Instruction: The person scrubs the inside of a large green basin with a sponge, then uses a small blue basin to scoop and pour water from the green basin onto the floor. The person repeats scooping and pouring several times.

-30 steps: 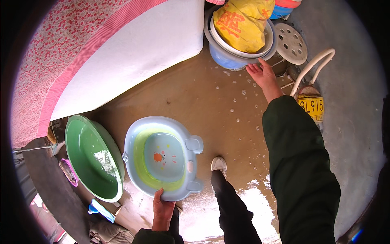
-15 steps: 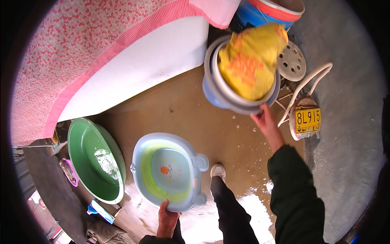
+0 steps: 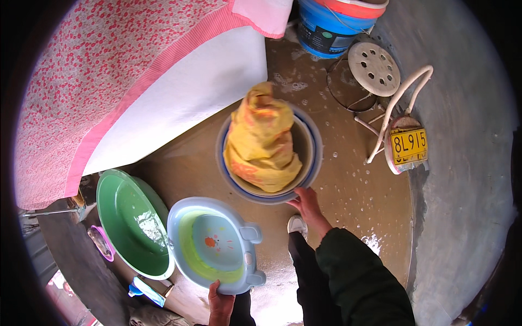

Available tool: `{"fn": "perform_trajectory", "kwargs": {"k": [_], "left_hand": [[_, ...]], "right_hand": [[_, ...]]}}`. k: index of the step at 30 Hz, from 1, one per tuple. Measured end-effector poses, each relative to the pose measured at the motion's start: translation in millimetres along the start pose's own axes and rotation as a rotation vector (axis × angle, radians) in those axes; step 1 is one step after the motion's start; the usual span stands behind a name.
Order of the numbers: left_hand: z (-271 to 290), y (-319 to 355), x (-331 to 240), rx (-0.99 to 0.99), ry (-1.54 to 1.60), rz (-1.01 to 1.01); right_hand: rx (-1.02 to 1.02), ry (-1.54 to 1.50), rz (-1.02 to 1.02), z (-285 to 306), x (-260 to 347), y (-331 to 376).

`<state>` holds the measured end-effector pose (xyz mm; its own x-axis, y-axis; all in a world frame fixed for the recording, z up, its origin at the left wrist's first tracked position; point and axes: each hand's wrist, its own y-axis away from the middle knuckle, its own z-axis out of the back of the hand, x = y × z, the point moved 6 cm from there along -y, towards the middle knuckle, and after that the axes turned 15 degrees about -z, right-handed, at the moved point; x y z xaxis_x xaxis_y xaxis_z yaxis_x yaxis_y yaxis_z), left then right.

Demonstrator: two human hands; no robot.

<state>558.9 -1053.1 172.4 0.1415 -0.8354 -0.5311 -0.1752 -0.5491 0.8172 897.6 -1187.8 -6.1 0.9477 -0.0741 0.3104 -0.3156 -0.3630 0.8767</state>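
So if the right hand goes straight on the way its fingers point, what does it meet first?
The right hand already touches the near rim of the round basin. Going straight on, over that rim, it would probably meet the yellow sack inside the basin, though depth is unclear.

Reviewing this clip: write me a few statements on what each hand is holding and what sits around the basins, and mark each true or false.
1. The right hand grips the rim of the round basin holding the yellow cloth. True.
2. The left hand holds the green basin. False: it holds the pale blue tub.
3. The pale blue tub is full of laundry. False: it is empty.
4. A blue bucket stands beyond the perforated stool. True.
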Motion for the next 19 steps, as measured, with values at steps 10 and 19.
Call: {"fn": "perform_trajectory", "kwargs": {"k": [10,19], "left_hand": [[-31,6,-16,0.031,-0.018,-0.033],[-55,8,-41,0.063,-0.093,-0.067]], "right_hand": [[0.105,0.102,-0.167,-11,-3,-7],[-0.315,0.410,-0.073,197,26,1]]}}
